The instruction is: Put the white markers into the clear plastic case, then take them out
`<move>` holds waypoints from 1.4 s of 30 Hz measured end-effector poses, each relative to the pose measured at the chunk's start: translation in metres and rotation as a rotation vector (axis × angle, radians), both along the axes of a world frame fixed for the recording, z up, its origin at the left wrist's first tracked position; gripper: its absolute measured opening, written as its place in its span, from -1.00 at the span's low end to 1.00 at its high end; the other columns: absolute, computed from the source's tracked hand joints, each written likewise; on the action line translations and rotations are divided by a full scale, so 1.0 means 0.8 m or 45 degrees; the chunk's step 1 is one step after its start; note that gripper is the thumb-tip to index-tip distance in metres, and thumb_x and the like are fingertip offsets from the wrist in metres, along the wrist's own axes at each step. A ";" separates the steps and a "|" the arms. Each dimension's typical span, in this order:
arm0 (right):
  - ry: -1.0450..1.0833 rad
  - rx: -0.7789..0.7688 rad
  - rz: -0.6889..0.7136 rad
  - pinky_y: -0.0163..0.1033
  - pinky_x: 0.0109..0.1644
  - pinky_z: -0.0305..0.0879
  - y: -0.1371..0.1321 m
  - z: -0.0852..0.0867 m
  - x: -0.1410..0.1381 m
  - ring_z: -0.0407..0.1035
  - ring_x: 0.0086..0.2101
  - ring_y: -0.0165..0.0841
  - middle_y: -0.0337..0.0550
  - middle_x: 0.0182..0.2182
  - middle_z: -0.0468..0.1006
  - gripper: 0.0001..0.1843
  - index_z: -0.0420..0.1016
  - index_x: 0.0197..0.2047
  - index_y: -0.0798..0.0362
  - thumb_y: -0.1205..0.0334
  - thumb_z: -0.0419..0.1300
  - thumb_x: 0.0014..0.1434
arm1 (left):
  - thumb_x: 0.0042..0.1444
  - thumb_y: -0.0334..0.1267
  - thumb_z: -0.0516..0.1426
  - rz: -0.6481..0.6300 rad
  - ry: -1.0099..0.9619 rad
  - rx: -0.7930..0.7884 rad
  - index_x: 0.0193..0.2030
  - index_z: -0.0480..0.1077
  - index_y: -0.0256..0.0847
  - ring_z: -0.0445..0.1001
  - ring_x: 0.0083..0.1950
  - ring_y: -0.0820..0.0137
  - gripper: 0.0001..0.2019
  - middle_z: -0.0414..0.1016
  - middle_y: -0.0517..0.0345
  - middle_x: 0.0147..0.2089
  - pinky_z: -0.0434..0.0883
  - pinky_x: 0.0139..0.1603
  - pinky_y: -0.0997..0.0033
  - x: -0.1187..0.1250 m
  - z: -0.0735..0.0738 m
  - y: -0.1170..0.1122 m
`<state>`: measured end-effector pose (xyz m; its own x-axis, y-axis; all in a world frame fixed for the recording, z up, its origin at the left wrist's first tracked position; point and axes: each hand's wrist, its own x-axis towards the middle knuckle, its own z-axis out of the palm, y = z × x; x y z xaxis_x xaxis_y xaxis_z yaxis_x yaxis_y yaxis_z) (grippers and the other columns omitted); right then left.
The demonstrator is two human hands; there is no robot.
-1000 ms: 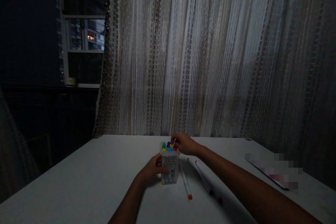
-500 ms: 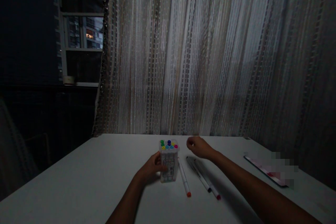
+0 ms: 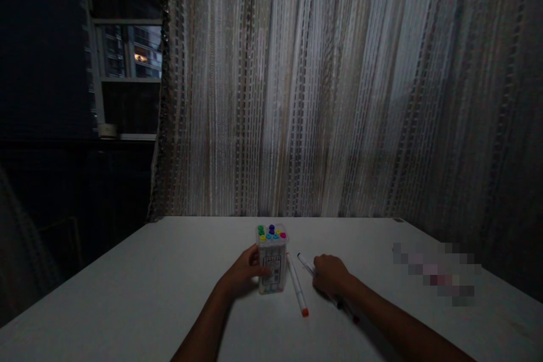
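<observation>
Nearest me on the white table (image 3: 169,305) lie a red-capped marker (image 3: 351,313), an orange-capped marker (image 3: 297,287) and a black-capped marker (image 3: 306,264). My right hand (image 3: 332,275) curls down over the red and black ones; I can't tell whether it has closed on either. Just beyond, my left hand (image 3: 245,271) clasps the upright clear box (image 3: 272,260) of markers, thumb across its front. I'd judge this the picking-up step, calling for a pinch on one barrel alone.

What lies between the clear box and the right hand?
The head view shows an orange-tipped marker and part of a dark-tipped marker there.
</observation>
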<state>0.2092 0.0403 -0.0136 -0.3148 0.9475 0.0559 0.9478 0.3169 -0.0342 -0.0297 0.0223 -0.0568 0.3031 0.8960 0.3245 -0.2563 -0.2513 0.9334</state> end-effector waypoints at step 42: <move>0.418 0.254 0.355 -0.39 -0.45 0.06 0.003 0.176 -0.069 0.29 -0.45 -0.44 -0.19 -0.50 0.47 -0.76 0.51 -0.40 0.17 0.16 0.15 -0.04 | -0.29 -0.43 0.31 -0.021 -0.029 0.004 -0.10 0.35 -0.29 0.42 -0.10 0.15 -0.49 0.46 -0.04 -0.12 0.32 -0.07 0.19 -0.002 -0.001 0.003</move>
<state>0.1540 0.0430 0.1271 -0.4908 0.7900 0.3675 0.7748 0.5887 -0.2307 -0.0310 0.0249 -0.0575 0.3103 0.8899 0.3342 -0.2816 -0.2497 0.9265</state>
